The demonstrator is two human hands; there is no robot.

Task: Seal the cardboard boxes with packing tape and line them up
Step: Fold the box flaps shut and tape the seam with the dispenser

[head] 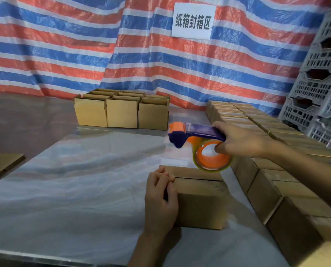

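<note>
Head view: mid-job, left hand (160, 201) grip clamped on box (201, 205), right hand (241, 143) grip on tape dispenser (197, 135) above untaped-looking seam. Likely sealed rows (266, 170) at right; far boxes (122, 112) open.

Bright even light glares off the table (95, 151), tape dispenser (198, 131) motion-blurred, edges bowed.

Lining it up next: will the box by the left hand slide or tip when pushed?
Likely slides easily: the box sits on a glossy table. Tipping seems unlikely, since it is wider than tall. Its top seam looks untaped, so the top may give under pressure.
</note>
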